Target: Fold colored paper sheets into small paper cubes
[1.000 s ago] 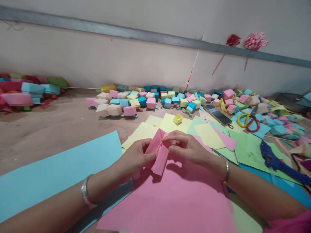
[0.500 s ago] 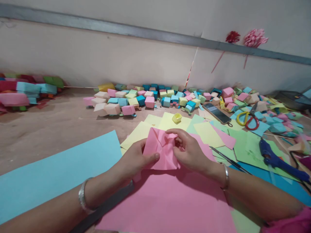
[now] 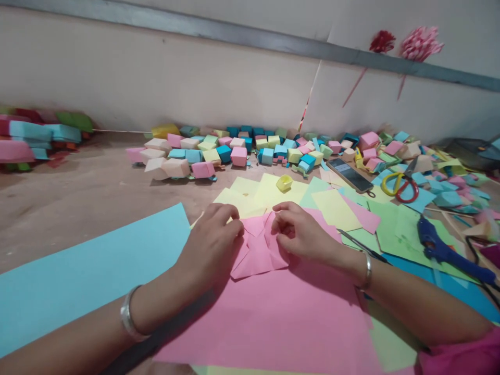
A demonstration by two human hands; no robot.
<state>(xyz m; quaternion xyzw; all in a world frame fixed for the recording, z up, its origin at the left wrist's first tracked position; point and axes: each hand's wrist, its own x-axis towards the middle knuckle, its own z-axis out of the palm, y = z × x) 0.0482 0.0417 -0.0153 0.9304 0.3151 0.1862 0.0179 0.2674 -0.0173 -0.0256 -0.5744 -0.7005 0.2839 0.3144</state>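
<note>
A partly folded pink paper piece (image 3: 258,247) lies on a large pink sheet (image 3: 273,317) in front of me. My left hand (image 3: 211,245) curls over its left side, fingertips pinching the top left edge. My right hand (image 3: 299,232) grips the right side, fingers bent and pressed onto the folds. Both wrists wear silver bangles. The piece rests flat on the sheet, its creases showing between the two hands.
A big light-blue sheet (image 3: 86,276) lies at left. Yellow, green and pink squares (image 3: 336,208) spread behind the hands. Many coloured paper cubes (image 3: 234,153) line the wall. A phone (image 3: 349,175), scissors (image 3: 400,187) and a blue glue gun (image 3: 441,250) sit at right.
The pink piece was held up and unfolded between the hands; now it is lowered onto the pink sheet and both hands press it down. The view has tilted slightly downward.
</note>
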